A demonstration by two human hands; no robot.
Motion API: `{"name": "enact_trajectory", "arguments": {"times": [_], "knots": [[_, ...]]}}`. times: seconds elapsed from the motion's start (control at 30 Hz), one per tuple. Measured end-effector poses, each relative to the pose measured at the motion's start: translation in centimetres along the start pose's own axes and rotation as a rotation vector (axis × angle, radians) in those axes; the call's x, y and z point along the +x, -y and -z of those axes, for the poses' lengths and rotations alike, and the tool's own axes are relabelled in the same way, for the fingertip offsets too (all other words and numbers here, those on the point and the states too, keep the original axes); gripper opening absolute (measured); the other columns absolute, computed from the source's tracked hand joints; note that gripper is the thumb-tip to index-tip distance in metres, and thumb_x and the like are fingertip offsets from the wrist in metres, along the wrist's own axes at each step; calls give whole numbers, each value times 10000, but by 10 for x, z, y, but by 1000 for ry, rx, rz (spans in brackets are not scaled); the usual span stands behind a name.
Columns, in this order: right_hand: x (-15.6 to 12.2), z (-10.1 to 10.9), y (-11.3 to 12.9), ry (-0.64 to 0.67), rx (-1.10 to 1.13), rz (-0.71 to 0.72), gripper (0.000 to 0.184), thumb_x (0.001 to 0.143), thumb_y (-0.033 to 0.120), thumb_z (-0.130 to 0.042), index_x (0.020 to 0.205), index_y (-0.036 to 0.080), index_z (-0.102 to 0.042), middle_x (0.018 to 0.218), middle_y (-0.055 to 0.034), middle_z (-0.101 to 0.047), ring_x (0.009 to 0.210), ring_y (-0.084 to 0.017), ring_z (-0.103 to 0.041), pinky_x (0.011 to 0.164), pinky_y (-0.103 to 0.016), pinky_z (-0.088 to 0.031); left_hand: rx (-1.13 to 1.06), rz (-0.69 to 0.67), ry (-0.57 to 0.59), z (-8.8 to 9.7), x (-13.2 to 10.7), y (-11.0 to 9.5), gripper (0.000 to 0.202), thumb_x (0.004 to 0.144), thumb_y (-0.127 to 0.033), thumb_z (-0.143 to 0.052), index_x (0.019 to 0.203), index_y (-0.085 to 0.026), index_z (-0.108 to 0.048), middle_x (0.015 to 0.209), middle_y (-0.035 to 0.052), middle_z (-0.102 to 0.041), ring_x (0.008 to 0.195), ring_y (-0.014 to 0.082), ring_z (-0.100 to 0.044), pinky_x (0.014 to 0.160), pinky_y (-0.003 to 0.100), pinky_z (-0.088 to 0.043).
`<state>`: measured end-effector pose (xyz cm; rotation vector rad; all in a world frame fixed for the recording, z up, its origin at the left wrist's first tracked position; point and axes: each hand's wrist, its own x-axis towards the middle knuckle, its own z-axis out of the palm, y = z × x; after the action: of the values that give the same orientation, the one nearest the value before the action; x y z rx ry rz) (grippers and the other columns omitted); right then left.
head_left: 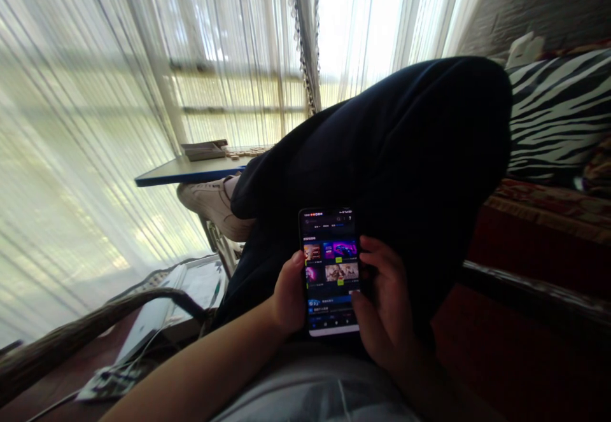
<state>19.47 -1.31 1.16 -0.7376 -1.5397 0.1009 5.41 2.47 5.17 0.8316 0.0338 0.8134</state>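
Note:
A smartphone is held upright over my lap, its lit screen showing rows of colourful picture tiles on a dark background. My left hand grips the phone's left edge, thumb along the side. On the other side, my right hand holds the right edge, with its fingers behind and its thumb over the lower right of the screen. Below the phone is my light shirt. My dark-trousered leg is crossed beyond it.
A pale shoe sits against a blue-edged table bearing small blocks. Sheer curtains hang ahead. At left are a wooden armrest and a power strip with cables. A zebra-striped cushion lies on the right.

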Motion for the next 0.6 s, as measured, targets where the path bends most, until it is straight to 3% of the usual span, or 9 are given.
{"name": "enact_trajectory", "arguments": {"times": [0.2, 0.37, 0.5, 0.6], "knots": [[-2, 4, -2, 65, -11, 37, 642, 791, 61, -466, 1390, 276, -380, 1489, -31, -295, 1361, -211, -329, 1026, -323, -417, 22, -52, -65, 5, 0, 2, 447, 730, -531, -737, 938, -135, -746, 936, 115, -731, 1093, 374, -620, 989, 462, -461], [3, 7, 3, 94, -136, 75, 667, 859, 116, -490, 1477, 262, -289, 1497, -33, -290, 1384, -190, -302, 1118, -309, -345, 74, -52, -97, 3, 0, 2, 457, 717, -526, -746, 947, -131, -739, 946, 108, -727, 1116, 388, -606, 965, 448, -476], [6, 9, 7, 246, -298, 143, 734, 804, 107, -507, 1479, 234, -248, 1563, -47, -122, 1425, -234, -214, 1163, -376, -287, 75, -74, -172, 5, 2, 3, 496, 675, -520, -786, 982, -136, -725, 966, 107, -724, 1101, 377, -614, 965, 436, -475], [4, 9, 7, 279, -314, 173, 746, 773, 96, -504, 1464, 218, -250, 1571, -52, -78, 1442, -249, -163, 1162, -398, -291, 89, -91, -227, 7, 4, 4, 529, 622, -516, -825, 971, -133, -716, 980, 114, -720, 1085, 370, -620, 970, 441, -471]]}}
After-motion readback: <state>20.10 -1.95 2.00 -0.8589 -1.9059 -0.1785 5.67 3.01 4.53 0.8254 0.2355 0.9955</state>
